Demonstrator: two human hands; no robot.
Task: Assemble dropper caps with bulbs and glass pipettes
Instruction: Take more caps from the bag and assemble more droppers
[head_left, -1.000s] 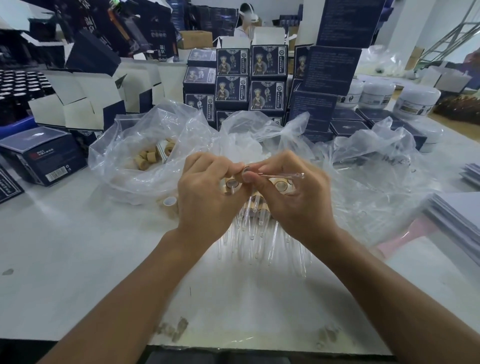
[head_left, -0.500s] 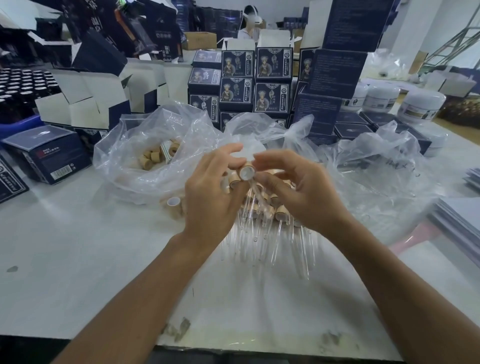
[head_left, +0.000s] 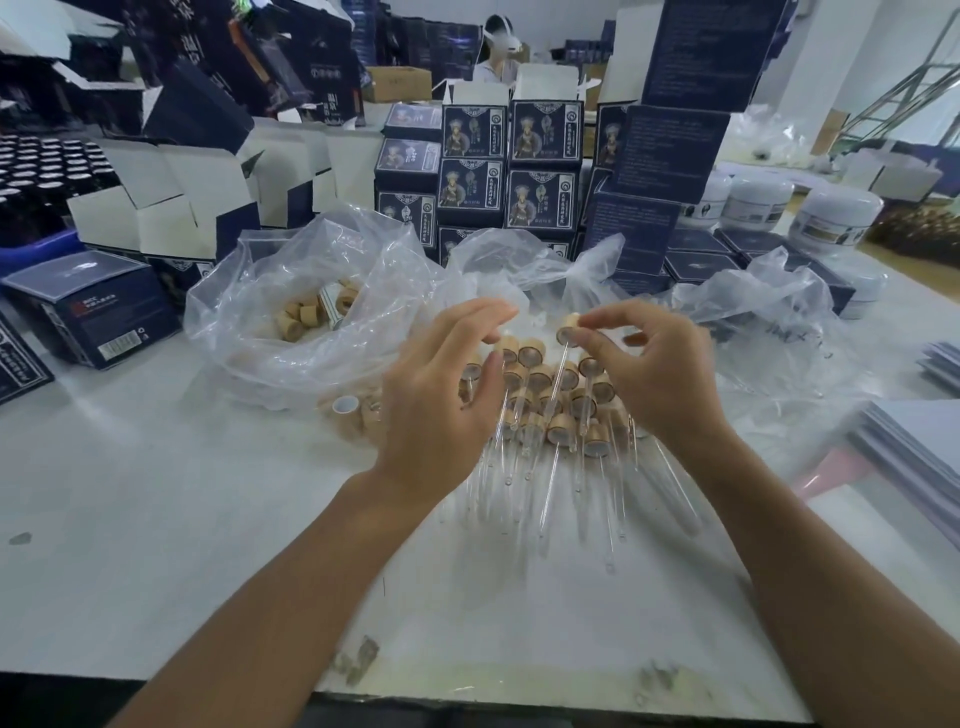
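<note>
glass-stemmed and light, the dropper (head_left: 563, 353) looks fragile, so the right hand (head_left: 649, 374) rightly pinches its wooden cap; left hand (head_left: 441, 400) hovers open, empty.

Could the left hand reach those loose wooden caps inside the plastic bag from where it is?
Probably yes. The left hand is open and holds nothing, and the plastic bag lies just to its left with its mouth gaping, the loose caps uncovered. Nothing stands between them.

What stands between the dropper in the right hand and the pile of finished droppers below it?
Nothing visible. The right hand pinches the dropper directly above the pile; the left hand is beside it.
</note>
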